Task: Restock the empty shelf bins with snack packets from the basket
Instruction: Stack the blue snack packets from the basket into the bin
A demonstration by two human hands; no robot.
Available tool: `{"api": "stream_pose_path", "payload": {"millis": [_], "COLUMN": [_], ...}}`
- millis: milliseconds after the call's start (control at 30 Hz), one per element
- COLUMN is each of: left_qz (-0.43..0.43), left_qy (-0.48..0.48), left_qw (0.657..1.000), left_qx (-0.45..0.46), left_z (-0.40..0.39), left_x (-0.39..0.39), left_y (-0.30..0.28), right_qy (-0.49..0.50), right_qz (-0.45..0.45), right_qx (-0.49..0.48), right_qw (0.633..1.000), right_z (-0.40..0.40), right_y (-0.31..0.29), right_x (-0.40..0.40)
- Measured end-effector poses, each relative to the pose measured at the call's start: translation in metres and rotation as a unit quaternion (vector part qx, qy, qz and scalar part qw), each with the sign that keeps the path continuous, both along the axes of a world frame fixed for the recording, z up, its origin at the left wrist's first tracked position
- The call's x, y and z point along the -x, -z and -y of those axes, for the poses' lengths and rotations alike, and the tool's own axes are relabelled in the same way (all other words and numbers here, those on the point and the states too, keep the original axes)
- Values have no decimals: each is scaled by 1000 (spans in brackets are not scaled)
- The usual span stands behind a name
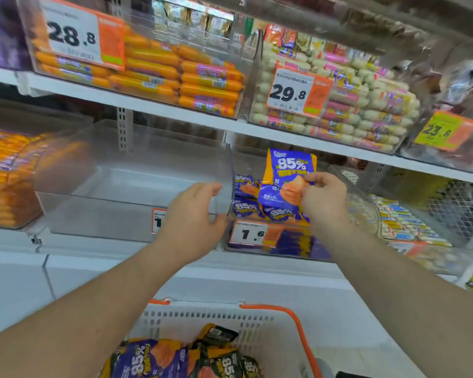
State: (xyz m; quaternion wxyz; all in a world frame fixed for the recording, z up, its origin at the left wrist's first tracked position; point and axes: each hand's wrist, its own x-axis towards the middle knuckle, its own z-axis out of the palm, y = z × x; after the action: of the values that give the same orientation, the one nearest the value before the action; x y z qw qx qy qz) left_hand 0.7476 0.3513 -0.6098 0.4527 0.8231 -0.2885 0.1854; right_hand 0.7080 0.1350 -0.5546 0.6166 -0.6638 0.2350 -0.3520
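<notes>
Head view —
A: What's the right hand (322, 200) doing?
B: It pinches a blue-and-orange snack packet (288, 173) upright, over the matching packets (253, 205) in the clear bin (260, 241) below its fingers.
A: And the left hand (194, 211)?
B: Released, fingers relaxed, at the front edge of the empty bin (115, 197) just left of the divider (231, 181). The white basket (202, 317), holding more packets, sits below both wrists.

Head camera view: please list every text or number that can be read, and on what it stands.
"28.8": price tag on the orange sausage bin.
"29.8": price tag on the white sausage bin.
"23.8": yellow tag, far right.
"1.6": price tag on the blue packet bin.
"85%": held packet in the right hand.
"85%": basket packets.
Smaller print: blurred.
</notes>
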Motion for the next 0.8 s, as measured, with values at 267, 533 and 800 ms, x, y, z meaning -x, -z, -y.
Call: {"api": "stream_pose_path", "payload": {"millis": [267, 533, 800], "left_qz": [83, 86, 135], "left_qy": [-23, -12, -15], "left_qw": [961, 955, 965], "left_qx": [-264, -283, -225], "left_z": [0, -1, -2], "left_x": [-2, -3, 3], "left_y": [28, 31, 32], "right_qy": [-65, -121, -62], "right_qz": [-322, -416, -435], "right_qx": [197, 282, 387], "right_qw": [923, 856, 811], "right_z": [-20, -14, -20], "right_y": [18, 30, 34], "right_x": [-50, -62, -61]}}
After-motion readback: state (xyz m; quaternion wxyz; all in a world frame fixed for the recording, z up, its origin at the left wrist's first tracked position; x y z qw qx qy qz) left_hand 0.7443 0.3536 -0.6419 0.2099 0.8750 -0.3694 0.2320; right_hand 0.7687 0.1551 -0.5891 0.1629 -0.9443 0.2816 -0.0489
